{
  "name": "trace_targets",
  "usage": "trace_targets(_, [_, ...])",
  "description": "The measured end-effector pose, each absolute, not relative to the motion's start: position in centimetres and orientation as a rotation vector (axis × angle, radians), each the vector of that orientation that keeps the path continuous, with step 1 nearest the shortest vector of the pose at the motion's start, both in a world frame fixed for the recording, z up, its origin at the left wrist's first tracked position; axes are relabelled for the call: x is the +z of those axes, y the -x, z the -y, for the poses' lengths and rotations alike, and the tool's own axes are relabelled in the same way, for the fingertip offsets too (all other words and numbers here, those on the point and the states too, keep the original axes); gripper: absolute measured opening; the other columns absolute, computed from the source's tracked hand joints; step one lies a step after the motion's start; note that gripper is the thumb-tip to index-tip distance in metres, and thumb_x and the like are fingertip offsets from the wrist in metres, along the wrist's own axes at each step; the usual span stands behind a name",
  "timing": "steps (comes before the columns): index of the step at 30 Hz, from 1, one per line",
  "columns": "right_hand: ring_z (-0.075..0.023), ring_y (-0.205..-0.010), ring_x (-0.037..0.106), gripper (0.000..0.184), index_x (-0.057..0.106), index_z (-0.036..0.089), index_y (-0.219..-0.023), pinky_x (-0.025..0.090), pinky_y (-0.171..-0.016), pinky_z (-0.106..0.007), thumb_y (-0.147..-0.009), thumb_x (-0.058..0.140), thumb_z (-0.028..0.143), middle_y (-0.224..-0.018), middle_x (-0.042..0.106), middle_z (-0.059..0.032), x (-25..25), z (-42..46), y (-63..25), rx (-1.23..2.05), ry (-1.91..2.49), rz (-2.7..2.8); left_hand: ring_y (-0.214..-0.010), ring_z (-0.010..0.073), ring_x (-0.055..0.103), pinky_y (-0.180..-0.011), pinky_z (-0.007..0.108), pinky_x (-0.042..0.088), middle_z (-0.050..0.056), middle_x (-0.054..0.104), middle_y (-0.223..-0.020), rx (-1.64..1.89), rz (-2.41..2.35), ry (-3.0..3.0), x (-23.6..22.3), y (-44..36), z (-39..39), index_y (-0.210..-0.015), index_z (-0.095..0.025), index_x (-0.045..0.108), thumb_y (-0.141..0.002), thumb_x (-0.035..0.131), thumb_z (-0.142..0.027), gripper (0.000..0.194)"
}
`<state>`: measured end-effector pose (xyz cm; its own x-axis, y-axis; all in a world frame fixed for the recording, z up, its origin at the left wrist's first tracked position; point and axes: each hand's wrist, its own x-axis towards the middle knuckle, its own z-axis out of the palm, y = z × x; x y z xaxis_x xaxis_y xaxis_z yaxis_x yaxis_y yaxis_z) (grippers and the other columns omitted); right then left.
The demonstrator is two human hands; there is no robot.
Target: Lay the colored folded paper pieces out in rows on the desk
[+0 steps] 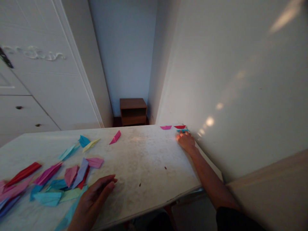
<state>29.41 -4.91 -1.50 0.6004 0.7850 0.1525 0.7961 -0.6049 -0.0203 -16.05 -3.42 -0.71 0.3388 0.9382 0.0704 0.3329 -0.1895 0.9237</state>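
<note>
Right hand reaching for folded papers at the far corner.

My right hand, grip spread, touches the teal folded paper beside the wall; I judge closing on it comes next. Left hand lies flat, empty, on the table.

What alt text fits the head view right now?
The right hand reaches to the far corner of a white table, touching a teal folded paper beside the wall. The left hand rests flat by a pile of coloured folded papers.
</note>
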Motion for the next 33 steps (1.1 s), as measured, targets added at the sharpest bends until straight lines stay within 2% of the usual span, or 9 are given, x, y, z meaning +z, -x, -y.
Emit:
trace_targets(9, [-0.0355,-0.107,0.056,0.052,0.053,0.01,-0.135,0.043,-0.086,-0.046,-0.09,0.046,0.035,-0.129,0.05,-0.0267,-1.0,4.7,-28.4,-0.307,2.731,1.255,-0.088,0.0225,0.07,-0.076,0.025,0.058,0.008,0.073,-0.095,0.862,-1.156,-1.722,-0.9,16.1,3.8,-0.094,-0.019,0.074,-0.072,0.064,-0.061,0.048])
trace_targets(13, [-0.0355,-0.109,0.054,0.056,0.051,0.01,-0.138,0.044,-0.086,-0.043,-0.088,0.049,0.036,-0.128,0.05,-0.0255,-1.0,4.5,-28.0,-0.313,2.705,1.285,-0.091,0.0215,0.07,-0.078,0.025,0.057,0.008,0.072,-0.098,0.846,-1.134,-1.701,-1.3,16.2,3.7,-0.099,-0.018,0.072,-0.076,0.063,-0.057,0.046])
trace_targets(19, [-0.0289,-0.111,0.053,0.05,0.054,0.01,-0.132,0.042,-0.094,-0.037,-0.087,0.05,0.029,-0.117,0.057,-0.0204,-1.4,3.8,-28.2,-0.231,2.576,1.426,-0.091,0.0217,0.069,-0.08,0.027,0.057,0.011,0.071,-0.099,0.82,-1.107,-1.663,-1.1,16.1,3.8,-0.101,-0.014,0.07,-0.078,0.062,-0.056,0.048])
trace_targets(24, [-0.026,-0.116,0.051,0.043,0.06,0.009,-0.123,0.038,-0.102,-0.035,-0.086,0.05,0.028,-0.115,0.062,-0.0172,-1.4,3.4,-27.8,-0.137,2.357,1.65,-0.092,0.0201,0.068,-0.08,0.026,0.055,0.01,0.071,-0.099,0.856,-1.056,-1.628,-0.9,15.9,4.3,-0.102,-0.015,0.068,-0.083,0.06,-0.049,0.04])
trace_targets(26, [-0.0261,-0.11,0.055,0.043,0.062,0.008,-0.12,0.043,-0.098,-0.035,-0.085,0.05,0.03,-0.112,0.063,-0.0173,-1.5,3.4,-27.6,-0.088,2.288,1.705,-0.088,0.0189,0.067,-0.078,0.026,0.055,0.009,0.07,-0.097,0.875,-1.04,-1.619,-1.0,15.9,4.5,-0.102,-0.015,0.067,-0.085,0.059,-0.047,0.037])
trace_targets(29, [-0.0233,-0.09,0.062,0.049,0.061,0.004,-0.12,0.049,-0.087,-0.034,-0.086,0.047,0.037,-0.105,0.063,-0.0184,-2.0,3.3,-27.7,-0.028,2.205,1.714,-0.083,0.0176,0.065,-0.074,0.026,0.053,0.009,0.07,-0.094,0.904,-1.016,-1.58,-1.4,16.0,4.6,-0.103,-0.014,0.067,-0.086,0.059,-0.047,0.037])
trace_targets(33, [-0.0226,-0.08,0.063,0.05,0.066,0.009,-0.11,0.051,-0.076,-0.036,-0.082,0.048,0.047,-0.101,0.064,-0.0159,-2.9,3.0,-27.8,0.052,2.049,1.705,-0.083,0.0173,0.064,-0.074,0.027,0.051,0.009,0.069,-0.094,0.936,-0.991,-1.524,-1.9,16.0,4.8,-0.104,-0.014,0.066,-0.087,0.059,-0.046,0.037])
